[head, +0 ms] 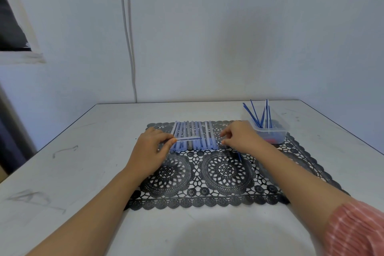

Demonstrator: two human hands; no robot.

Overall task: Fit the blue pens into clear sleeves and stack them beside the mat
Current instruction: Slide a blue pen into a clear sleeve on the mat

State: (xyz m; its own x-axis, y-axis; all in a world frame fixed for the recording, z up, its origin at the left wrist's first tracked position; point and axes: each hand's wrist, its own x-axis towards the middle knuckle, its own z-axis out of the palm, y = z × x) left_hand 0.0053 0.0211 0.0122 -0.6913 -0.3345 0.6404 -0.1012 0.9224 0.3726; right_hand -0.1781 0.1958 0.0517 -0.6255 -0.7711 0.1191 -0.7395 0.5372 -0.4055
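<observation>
A pink striped cuff [357, 233] edges in at the right, over a scuffed white table [83, 172] bearing a black lace mat [207, 193]. The left hand [150, 149] pinches a clear sleeve [188, 139] crosswise above a row of sleeved pens [204, 145] on the mat. The right hand [241, 138] curls its fingers (whether round anything, one cannot tell). A tub [276, 131] of blue pens stands on the mat's far right corner; a cable [128, 37] runs down the pale wall.

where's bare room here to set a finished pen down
Free: the table left of the mat, and the strip along the mat's near edge. Crowded: the mat's far end, with the row of pens, left hand holding a pen, right hand and tub.
</observation>
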